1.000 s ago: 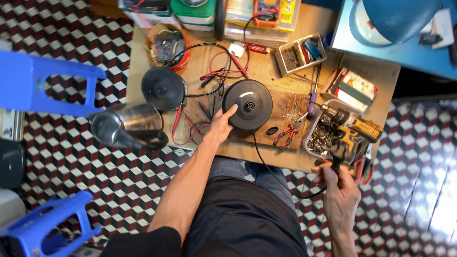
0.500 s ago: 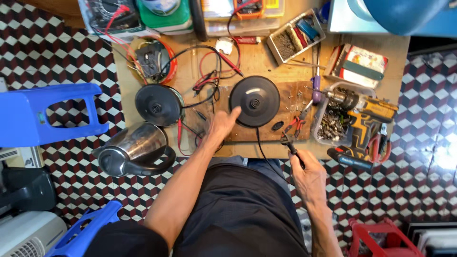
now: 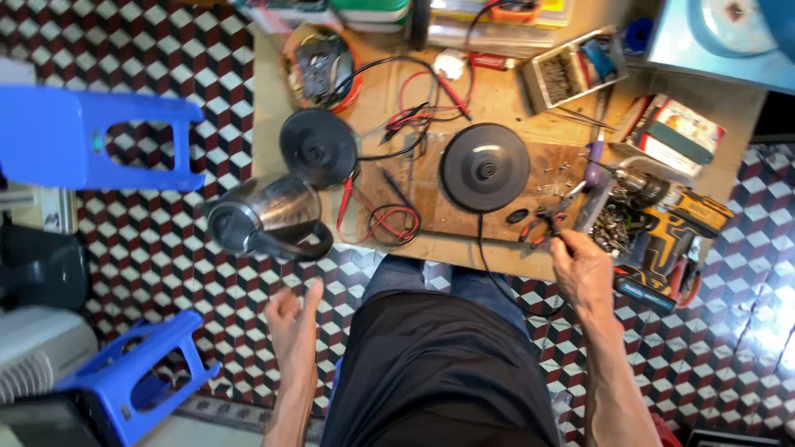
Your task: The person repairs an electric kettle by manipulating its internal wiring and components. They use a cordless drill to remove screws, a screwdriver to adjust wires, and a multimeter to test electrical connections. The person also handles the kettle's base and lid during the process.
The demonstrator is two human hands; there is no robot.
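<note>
The right hand (image 3: 582, 269) pinches red-handled metal pliers (image 3: 548, 222) at 5 o'clock of the round black plastic kettle base (image 3: 484, 167). The left hand (image 3: 291, 319) hangs spread, empty, at 6 o'clock of the shiny steel kettle (image 3: 267, 217).

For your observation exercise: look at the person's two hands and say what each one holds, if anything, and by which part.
The right hand grips the red-handled pliers by their handles at the table's front edge. The left hand is open and holds nothing, hanging off the table below the kettle.

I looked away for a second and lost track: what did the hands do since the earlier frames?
The left hand lifted off the black kettle base and drew back off the table, open and empty. The right hand came forward to the red-handled pliers at the table edge. The kettle and second base stayed put.
</note>
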